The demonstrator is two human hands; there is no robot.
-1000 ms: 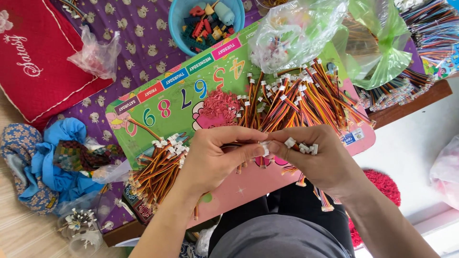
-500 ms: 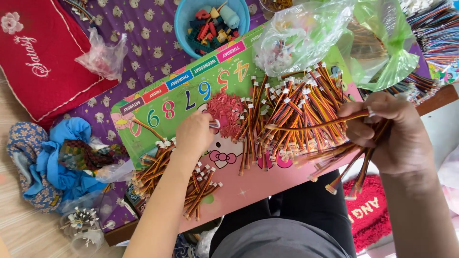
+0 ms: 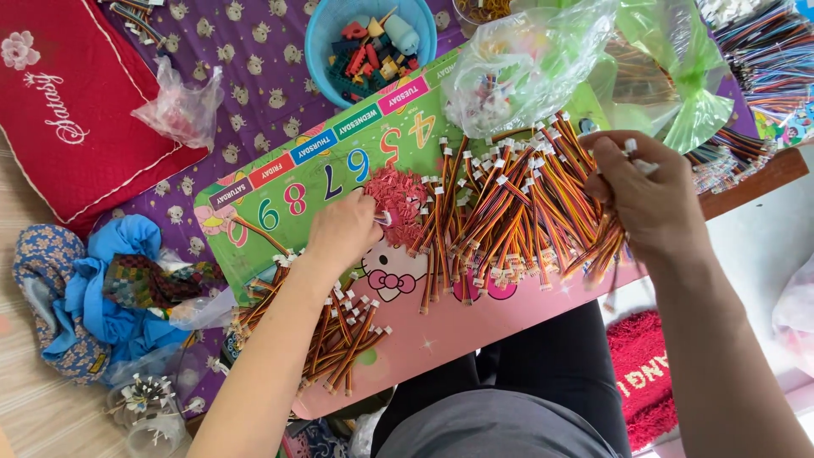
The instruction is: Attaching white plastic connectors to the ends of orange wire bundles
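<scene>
- A small pile of tiny red plastic connector housings (image 3: 395, 193) sits mid-board and is picked at by the left hand (image 3: 343, 229), fingertips pinched together.
- Orange-striped wire leads with white plugs (image 3: 509, 212) lie fanned just beside; one is pinched in the right hand (image 3: 649, 199).
- Everything's laid on a green-and-pink children's lap board (image 3: 288, 182), with a blue plastic bowl of small parts (image 3: 370, 38) behind it.

The left hand (image 3: 343, 229) covers part of the pile of small red bits (image 3: 397, 193), so its fingertips cannot be seen. What the right hand (image 3: 649, 199) pinches is too small to tell. The red cushion (image 3: 68, 102) is cut off by the left and top edges. The blue bowl (image 3: 322, 34) is cut off at the top. Things inside the clear plastic bag (image 3: 517, 72) look blurry. The lap hides the near edge of the pink counter (image 3: 441, 331).
</scene>
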